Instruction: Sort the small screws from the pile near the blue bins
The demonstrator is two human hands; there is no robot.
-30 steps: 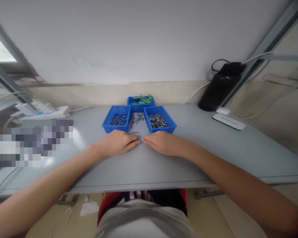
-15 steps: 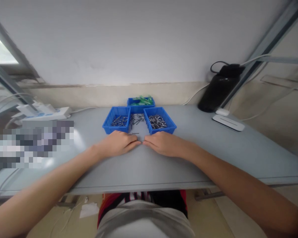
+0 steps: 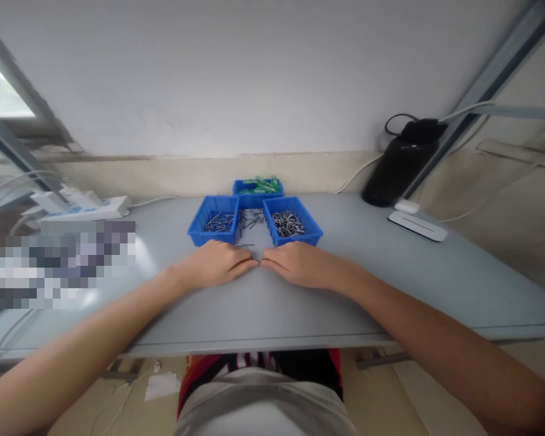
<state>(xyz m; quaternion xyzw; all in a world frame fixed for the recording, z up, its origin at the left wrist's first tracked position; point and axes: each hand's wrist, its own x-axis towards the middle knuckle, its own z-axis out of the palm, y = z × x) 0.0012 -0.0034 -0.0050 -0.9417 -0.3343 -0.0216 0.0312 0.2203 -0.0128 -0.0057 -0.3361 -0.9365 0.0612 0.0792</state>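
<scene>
Our fingertips meet in the middle: left hand (image 3: 215, 263) and right hand (image 3: 300, 264) lie palm-down on the grey table (image 3: 390, 284), index fingers and thumbs pinched together around something tiny at the meeting point. It's too small to make out, probably one of the metal pins, so we can't tell for sure what's gripped.

Just past the fingertips one loose pin (image 3: 244, 245) lies on the table, and a bit beyond that sits a small scatter of pins (image 3: 251, 218) between two blue bins. The left bin (image 3: 212, 221) holds a thin layer of dark pins, the right bin (image 3: 291, 222) a fuller heap. Behind both, a third blue bin (image 3: 257, 189) has green plastic pieces.

Progress-wise we'd guess it's somewhere midway: both bins have stock, and the loose pile is still there.

Further out: a white power strip (image 3: 79, 209) far left, a black bottle (image 3: 402, 160) and a flat white device (image 3: 418, 225) far right. No readable labels or brands anywhere.
</scene>
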